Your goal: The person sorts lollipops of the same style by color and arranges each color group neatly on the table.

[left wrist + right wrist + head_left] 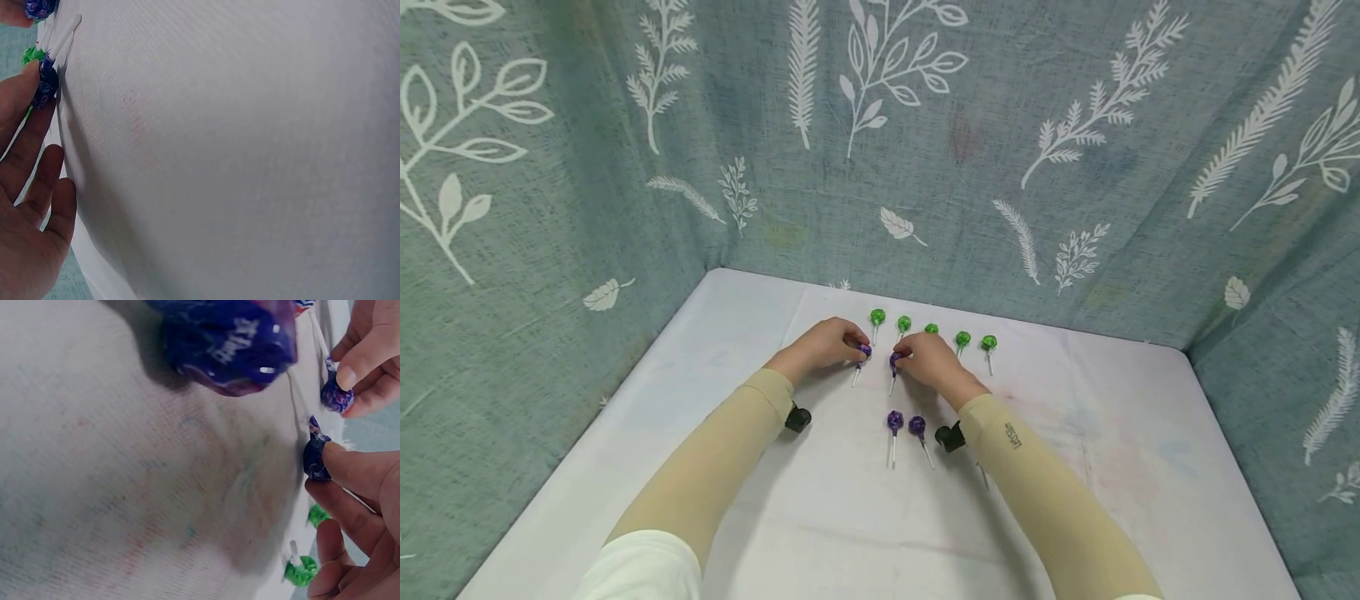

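Observation:
My left hand (829, 343) pinches the wrapped head of a purple lollipop (45, 84) between thumb and index finger, its white stick pointing toward me. Beside it, my right hand (928, 360) pinches a second purple lollipop (316, 453) in the same manner. Both lollipops are at the cloth, just in front of a row of several green lollipops (877, 317). The right hand partly covers the middle of that row. Closer to me lie two purple lollipops (895, 420) side by side, and a further white stick (982, 476) pokes out beside the right forearm.
A white cloth (820, 517) covers the table. Grey-green curtains (925, 208) printed with white leaves stand behind it and along both sides. Black wrist cameras (799, 418) sit under the wrists. In the right wrist view a purple wrapper (231, 347) looms close.

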Demonstrator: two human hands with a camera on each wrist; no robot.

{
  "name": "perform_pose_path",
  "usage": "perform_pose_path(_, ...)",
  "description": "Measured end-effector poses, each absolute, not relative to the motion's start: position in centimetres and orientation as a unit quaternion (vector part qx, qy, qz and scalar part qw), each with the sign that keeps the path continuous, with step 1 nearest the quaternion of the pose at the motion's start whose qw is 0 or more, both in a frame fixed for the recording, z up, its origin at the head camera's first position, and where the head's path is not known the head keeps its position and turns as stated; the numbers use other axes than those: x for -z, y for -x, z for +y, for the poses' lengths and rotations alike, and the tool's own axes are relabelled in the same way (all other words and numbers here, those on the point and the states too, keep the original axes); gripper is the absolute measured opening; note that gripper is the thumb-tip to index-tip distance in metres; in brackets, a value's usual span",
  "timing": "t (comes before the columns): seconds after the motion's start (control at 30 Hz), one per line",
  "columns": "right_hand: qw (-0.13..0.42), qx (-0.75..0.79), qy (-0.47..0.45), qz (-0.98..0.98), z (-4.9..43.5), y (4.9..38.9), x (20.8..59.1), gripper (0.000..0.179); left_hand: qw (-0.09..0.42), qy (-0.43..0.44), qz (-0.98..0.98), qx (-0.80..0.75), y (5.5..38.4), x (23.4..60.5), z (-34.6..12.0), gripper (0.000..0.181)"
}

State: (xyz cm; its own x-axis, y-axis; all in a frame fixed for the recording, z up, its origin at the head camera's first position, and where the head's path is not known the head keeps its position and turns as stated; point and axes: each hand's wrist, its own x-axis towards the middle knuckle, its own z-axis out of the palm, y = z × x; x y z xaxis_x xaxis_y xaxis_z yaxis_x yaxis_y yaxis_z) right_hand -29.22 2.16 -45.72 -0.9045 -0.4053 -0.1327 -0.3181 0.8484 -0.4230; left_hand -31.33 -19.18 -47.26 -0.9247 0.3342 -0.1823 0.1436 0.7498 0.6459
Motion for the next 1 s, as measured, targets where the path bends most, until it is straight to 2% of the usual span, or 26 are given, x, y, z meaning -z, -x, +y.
perform_pose_path(0.47, 0.108, 0.207, 0.175, 0.956, 3.6, 27.7, 45.4, 0.033, 0.122, -0.138, 0.927, -0.326, 30.7, 47.3, -18.8, 0.033)
perform_pose_path(0.8, 0.086, 0.239, 0.235, 0.938, 7.5, 25.5, 44.3, 0.036, 0.081, -0.153, 0.938, -0.302, 29.3, 46.2, -19.5, 0.034)
perform_pose_path(1.0, 0.086, 0.254, 0.247, 0.931, 9.1, 24.3, 44.2, 0.038, 0.086, -0.18, 0.923, -0.328, 27.9, 45.1, -19.4, 0.036)
